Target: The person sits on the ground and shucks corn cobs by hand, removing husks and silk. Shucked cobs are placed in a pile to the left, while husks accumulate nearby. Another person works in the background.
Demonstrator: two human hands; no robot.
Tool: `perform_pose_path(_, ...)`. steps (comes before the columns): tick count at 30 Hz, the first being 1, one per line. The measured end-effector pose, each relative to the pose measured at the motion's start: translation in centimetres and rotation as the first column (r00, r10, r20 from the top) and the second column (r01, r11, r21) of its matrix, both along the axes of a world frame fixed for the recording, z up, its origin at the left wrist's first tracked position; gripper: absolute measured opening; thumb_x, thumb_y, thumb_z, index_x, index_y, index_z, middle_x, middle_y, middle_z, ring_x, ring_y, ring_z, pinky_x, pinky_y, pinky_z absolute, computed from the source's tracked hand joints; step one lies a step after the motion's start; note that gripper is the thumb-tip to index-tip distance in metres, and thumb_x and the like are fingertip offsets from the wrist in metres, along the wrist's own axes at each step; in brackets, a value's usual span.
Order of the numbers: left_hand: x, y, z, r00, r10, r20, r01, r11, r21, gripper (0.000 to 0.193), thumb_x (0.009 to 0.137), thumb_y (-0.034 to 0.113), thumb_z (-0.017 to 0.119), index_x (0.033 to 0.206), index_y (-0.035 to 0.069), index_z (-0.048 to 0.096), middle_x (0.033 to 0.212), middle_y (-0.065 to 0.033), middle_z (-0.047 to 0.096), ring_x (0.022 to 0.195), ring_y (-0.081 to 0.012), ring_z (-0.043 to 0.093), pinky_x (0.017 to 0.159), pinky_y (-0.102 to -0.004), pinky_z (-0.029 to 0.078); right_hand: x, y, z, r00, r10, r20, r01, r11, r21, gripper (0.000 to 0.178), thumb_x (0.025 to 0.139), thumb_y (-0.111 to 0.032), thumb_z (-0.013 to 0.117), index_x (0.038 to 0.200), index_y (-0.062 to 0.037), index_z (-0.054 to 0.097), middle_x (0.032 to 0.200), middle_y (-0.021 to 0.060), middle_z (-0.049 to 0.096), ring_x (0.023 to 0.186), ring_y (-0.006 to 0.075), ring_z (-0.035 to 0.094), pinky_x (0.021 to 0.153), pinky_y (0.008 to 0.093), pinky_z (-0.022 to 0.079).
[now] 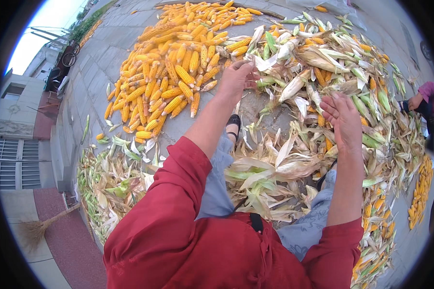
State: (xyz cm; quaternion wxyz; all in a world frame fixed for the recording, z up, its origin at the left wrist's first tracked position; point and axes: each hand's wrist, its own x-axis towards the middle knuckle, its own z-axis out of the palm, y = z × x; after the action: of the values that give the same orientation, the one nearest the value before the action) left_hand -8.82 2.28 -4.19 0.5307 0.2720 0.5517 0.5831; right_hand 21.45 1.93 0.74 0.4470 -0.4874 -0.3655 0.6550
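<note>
My left hand (237, 78) hovers between the heap of bare yellow corn cobs (152, 98) and the pile of corn still in its husks (299, 86). Its fingers are loosely bent and apart, and I see nothing in them. Over the near side of the husked pile hangs my right hand (341, 118), palm turned inward, fingers stretched, holding nothing I can see. Pale, dry stripped husks (275, 168) lie between my legs, below both hands. Some yellow cobs show among the leaves beside my right hand.
More husks (113, 188) lie at the left, near a straw broom (46, 224) and steps. At the right edge another person's hand (414, 102) shows beside a pink sleeve (430, 94). A second group of yellow cobs (420, 192) lies at far right on the paving.
</note>
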Motion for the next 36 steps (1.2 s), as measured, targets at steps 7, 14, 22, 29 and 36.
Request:
perform_pose_path(7,2.6,1.7,-4.9,0.844,-0.265,-0.466,0.244,0.964,-0.107,0.019,0.086,0.015,0.064,0.094,-0.002,0.066,0.081,-0.0044,0.066,0.072,-0.0106,0.059,0.069,-0.0252,0.047,-3.0,-6.1,-0.9,0.342,0.316,0.885,-0.827,0.548,0.124,0.038,0.074,-0.023,0.070,0.103,-0.0004,0.059,0.103,0.0207,0.063,0.097,0.0350,0.061,0.082,0.0433,0.050)
perform_pose_path(14,10.7,2.4,-14.1,0.478,-0.545,-0.689,0.496,0.815,-0.301,0.037,0.076,0.018,0.066,0.108,-0.001,0.065,0.094,-0.0094,0.067,0.082,-0.0160,0.061,0.077,-0.0299,0.048,-1.8,-10.2,-2.0,0.238,0.478,0.845,-0.887,0.461,-0.011,0.024,0.072,-0.012,0.067,0.091,0.0001,0.062,0.087,0.0176,0.065,0.085,0.0339,0.066,0.075,0.0432,0.053)
perform_pose_path(22,22.5,5.5,-29.1,0.593,-0.743,-0.310,0.477,0.635,-0.608,0.047,0.080,0.024,0.066,0.121,0.003,0.055,0.099,-0.0063,0.062,0.083,-0.0154,0.058,0.069,-0.0322,0.049,4.3,-12.0,-0.4,0.387,0.416,0.823,-0.818,0.567,0.098,0.029,0.076,-0.016,0.063,0.098,0.0003,0.055,0.089,0.0134,0.058,0.085,0.0293,0.060,0.072,0.0380,0.048)
perform_pose_path(29,28.5,10.3,-40.1,0.775,-0.473,-0.419,0.184,0.803,-0.567,0.047,0.080,0.023,0.067,0.118,-0.001,0.054,0.096,-0.0123,0.062,0.070,-0.0180,0.059,0.060,-0.0341,0.050,7.0,-9.8,0.8,0.495,0.523,0.694,-0.778,0.622,0.085,0.042,0.075,-0.020,0.064,0.110,0.0015,0.054,0.093,0.0120,0.055,0.087,0.0265,0.058,0.073,0.0349,0.046)
perform_pose_path(36,28.1,10.5,-33.0,0.904,-0.364,0.225,0.424,0.694,-0.581,0.032,0.080,0.019,0.070,0.102,0.002,0.056,0.090,-0.0141,0.063,0.064,-0.0211,0.060,0.058,-0.0346,0.050,7.4,-9.4,0.4,0.506,0.493,0.708,-0.745,0.664,0.070,0.040,0.076,-0.021,0.063,0.108,0.0011,0.054,0.093,0.0122,0.055,0.087,0.0265,0.057,0.076,0.0358,0.047)
